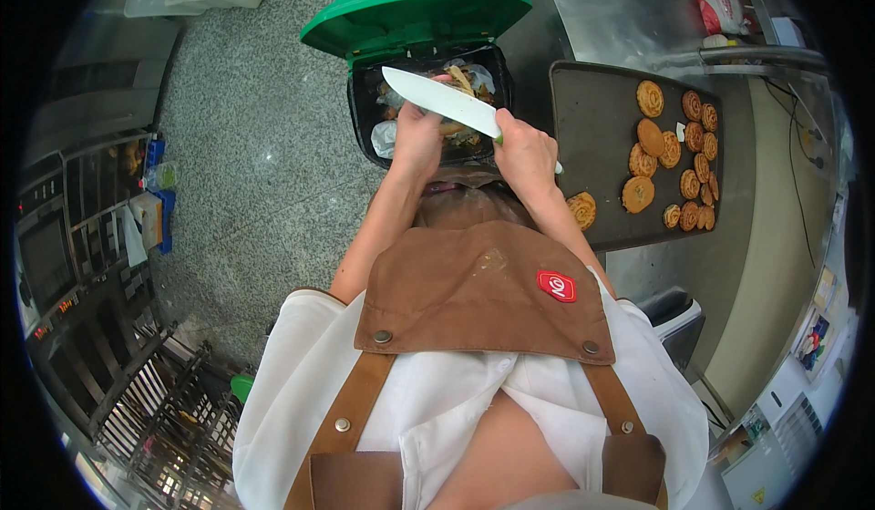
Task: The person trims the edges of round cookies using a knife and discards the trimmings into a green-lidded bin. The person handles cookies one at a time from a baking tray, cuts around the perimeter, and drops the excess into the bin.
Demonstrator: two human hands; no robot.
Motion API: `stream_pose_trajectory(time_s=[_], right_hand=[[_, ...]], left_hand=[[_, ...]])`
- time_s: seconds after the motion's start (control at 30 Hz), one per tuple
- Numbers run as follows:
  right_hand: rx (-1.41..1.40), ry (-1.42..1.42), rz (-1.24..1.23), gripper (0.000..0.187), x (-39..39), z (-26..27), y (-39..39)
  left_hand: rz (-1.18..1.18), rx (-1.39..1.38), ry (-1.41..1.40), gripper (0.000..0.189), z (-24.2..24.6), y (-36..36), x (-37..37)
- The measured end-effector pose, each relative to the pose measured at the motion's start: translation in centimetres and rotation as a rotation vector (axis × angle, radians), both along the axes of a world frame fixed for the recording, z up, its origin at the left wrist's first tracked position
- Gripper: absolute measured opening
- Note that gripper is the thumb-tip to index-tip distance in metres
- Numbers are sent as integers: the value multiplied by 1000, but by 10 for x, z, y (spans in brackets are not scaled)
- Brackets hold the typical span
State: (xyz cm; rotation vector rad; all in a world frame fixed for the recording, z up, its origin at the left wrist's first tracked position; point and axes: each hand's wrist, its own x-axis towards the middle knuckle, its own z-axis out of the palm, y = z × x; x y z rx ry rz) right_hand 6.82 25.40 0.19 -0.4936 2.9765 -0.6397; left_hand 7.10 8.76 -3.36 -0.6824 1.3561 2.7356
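Observation:
My right hand (525, 149) grips the handle of a kitchen knife with a broad, pale blade (444, 102); a bit of green shows where the blade meets the fist. The blade points left across the mouth of a waste bin (350, 110). Just below the blade is my left hand (418, 139), its fingers blurred and partly hidden by the knife, so whether they hold anything cannot be seen. Under both hands the black-lined bin contains food scraps (465, 83) and crumpled clear plastic (384, 139). Its green lid (417, 14) stands raised on the far side.
To the right, a dark baking tray (595, 120) bears several round golden pastries (650, 98). Beyond it lies a steel counter (629, 24) with a metal rail (765, 55). Ovens (44, 236) and a metal rack (157, 400) line the left. Speckled floor (266, 100) lies between.

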Motion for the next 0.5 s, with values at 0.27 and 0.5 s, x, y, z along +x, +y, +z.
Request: stream_pose_trajectory(time_s=[0.27, 0.5], right_hand=[[-99, -211, -79, 13, -5, -1, -5], [-769, -864, -331, 28, -17, -5, 4]], left_hand=[[56, 37, -15, 31, 0, 3, 2], [61, 305, 30, 43, 6, 1, 1]])
